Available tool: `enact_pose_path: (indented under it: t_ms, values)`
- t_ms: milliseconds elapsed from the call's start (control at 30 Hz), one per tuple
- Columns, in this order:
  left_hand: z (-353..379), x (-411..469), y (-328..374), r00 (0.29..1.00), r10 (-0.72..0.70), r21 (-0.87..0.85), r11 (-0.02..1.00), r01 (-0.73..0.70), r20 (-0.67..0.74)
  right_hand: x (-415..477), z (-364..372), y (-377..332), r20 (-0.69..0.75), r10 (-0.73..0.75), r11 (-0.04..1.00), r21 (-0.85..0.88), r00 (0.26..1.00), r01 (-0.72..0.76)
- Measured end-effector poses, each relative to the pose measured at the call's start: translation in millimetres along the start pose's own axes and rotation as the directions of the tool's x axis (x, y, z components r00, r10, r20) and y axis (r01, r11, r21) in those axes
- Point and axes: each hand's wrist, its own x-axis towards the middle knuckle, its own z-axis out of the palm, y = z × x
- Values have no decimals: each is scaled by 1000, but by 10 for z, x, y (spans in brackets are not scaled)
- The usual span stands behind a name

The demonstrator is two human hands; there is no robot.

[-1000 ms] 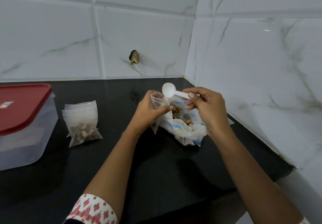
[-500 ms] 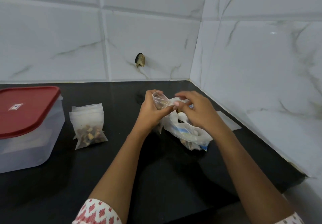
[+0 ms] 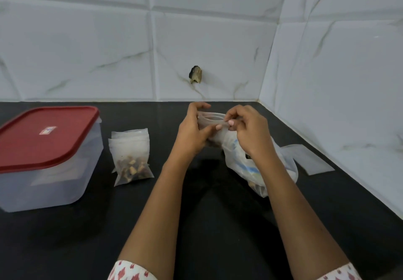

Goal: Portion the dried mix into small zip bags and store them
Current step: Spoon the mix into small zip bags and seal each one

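The black counter (image 3: 65,247) fills a corner between white tiled walls. At its left stands a clear box (image 3: 50,188) with a red lid (image 3: 43,136). Just beside it sits a small filled zip bag (image 3: 130,155). Toward the right lies a crumpled large bag (image 3: 242,160), and near the right wall a flat empty bag (image 3: 311,158).

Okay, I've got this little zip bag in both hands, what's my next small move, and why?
Probably press the zip strip shut along its length. The left hand grips the small zip bag, the right hand pinches its rim, and its mouth gapes open between them, so both hands seem placed for sealing.
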Motion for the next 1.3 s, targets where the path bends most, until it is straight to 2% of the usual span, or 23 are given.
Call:
enact_pose_path:
  t_ms: [267, 467, 567, 733, 967, 1133, 1300]
  values:
    - [-118, 38, -92, 997, 52, 286, 956, -66, 57, -26, 29, 42, -30, -65, 996, -64, 997, 63]
    - [-184, 73, -55, 973, 226, 351, 916, -193, -54, -19, 20, 25, -95, -84, 996, -42, 992, 80]
    - [-166, 47, 16, 957, 258, 296, 932, -211, -130, -33, 20, -2, -90, -82, 996, 10, 993, 83]
    - [-189, 61, 40, 967, 86, 121, 991, -58, -239, -39, 11, -30, -18, -8, 993, 118, 1000, 10]
    - [-137, 99, 1, 972, -98, 84, 989, 118, -213, -59, 1, -62, -17, -44, 981, 189, 999, 47]
    - [-114, 87, 29, 975, -108, 46, 992, 119, -192, -52, -20, -53, 10, 14, 939, 343, 1000, -17]
    - [-144, 47, 74, 993, -94, -278, 958, 72, -69, -43, -49, -49, -48, 53, 874, 485, 997, -23]
